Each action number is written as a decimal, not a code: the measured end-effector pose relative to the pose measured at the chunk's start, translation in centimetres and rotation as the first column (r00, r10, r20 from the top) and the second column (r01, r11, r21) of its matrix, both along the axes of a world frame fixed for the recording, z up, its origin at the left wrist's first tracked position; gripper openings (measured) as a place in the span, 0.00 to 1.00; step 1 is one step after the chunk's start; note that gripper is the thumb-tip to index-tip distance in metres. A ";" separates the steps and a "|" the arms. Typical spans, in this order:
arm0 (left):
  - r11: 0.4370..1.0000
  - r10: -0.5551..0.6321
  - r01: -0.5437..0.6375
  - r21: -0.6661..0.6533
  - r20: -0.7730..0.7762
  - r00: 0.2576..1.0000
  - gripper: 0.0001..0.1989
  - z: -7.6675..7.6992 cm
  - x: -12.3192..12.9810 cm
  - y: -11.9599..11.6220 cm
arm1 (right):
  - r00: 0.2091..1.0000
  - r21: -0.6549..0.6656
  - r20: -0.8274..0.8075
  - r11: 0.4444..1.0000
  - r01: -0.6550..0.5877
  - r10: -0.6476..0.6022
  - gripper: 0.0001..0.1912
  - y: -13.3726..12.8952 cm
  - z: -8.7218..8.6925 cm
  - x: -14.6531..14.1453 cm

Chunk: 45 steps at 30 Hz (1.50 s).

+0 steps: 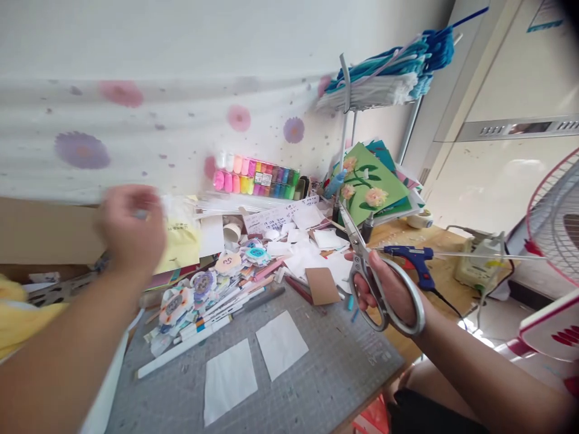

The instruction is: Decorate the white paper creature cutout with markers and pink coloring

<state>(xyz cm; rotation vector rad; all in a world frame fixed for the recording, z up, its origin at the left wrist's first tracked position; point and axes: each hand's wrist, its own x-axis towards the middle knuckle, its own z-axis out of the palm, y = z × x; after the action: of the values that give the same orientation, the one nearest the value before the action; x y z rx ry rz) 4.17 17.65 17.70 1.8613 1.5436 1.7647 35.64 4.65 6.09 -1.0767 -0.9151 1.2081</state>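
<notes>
My right hand (pixel 380 286) holds a pair of grey metal scissors (pixel 357 241), blades pointing up and left, over the right part of the grey cutting mat (pixel 325 367). My left hand (pixel 133 226) is raised at the left, near a yellow packet (pixel 181 241); it is blurred, its fingers are curled, and whatever they hold, if anything, cannot be made out. Two white paper pieces, one (pixel 230 380) at the front and another (pixel 281 345) to its right, lie on the mat. Just behind them is a brown square card (pixel 322 286).
Pens (pixel 208 328), round stickers (pixel 203 284) and paper scraps (pixel 301 250) crowd the mat's back. A colourful clay set (pixel 256 178) stands by the curtain. At the right are a blue glue gun (pixel 416 259), green flower card (pixel 371 187), pipe cleaners (pixel 384 72) and a fan (pixel 558 217).
</notes>
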 end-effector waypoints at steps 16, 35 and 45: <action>0.695 -0.719 0.360 -0.622 -0.611 0.332 0.49 -9.8 15.3 -3.5 | 0.954 0.044 0.299 0.999 0.012 -0.024 0.23 0.8 -1.4 2.1; 0.273 -0.570 0.838 -0.472 0.622 0.536 0.22 -10.5 6.8 -11.8 | 0.978 0.070 0.037 0.977 0.201 -0.204 0.25 -0.7 0.4 -4.6; 0.664 -0.166 0.718 -0.208 0.895 0.413 0.17 -11.7 6.0 -10.8 | 0.902 0.056 0.320 0.945 -0.323 0.289 0.27 -3.3 -1.4 -4.0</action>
<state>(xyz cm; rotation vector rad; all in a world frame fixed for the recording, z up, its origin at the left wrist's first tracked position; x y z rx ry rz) 10.20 6.82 6.04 0.7686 0.8431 1.3086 31.61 1.38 4.66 -1.0778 -1.4204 1.2471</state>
